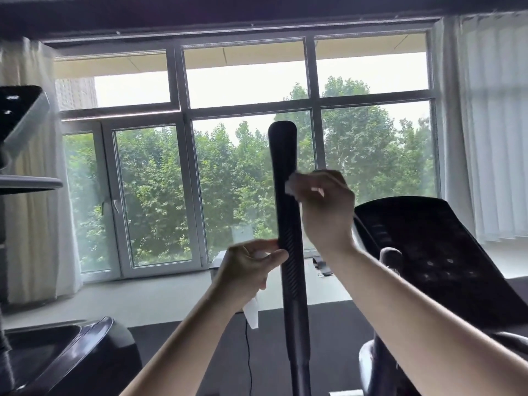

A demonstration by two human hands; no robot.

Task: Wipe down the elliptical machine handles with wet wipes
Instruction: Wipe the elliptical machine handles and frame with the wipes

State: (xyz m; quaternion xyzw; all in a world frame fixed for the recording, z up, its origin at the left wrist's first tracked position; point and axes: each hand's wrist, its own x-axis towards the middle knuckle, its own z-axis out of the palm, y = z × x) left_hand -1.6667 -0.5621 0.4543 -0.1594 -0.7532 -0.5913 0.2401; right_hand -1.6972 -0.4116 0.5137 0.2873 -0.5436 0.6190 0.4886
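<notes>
A tall black elliptical handle (285, 172) stands upright in the middle of the view. My right hand (325, 207) pinches a white wet wipe (290, 186) against the handle's right side, about a third of the way down from its rounded top. Lower down on the left, my left hand (248, 270) holds a second white wipe (253, 310), whose loose end hangs below the palm. The thumb and fingertips of that hand touch the ribbed part of the handle.
The elliptical's black console (434, 252) sits at the right, just behind my right forearm. Another black machine (65, 355) fills the lower left, with a console (20, 112) at upper left. A large window (245, 155) and white curtains (491, 124) lie ahead.
</notes>
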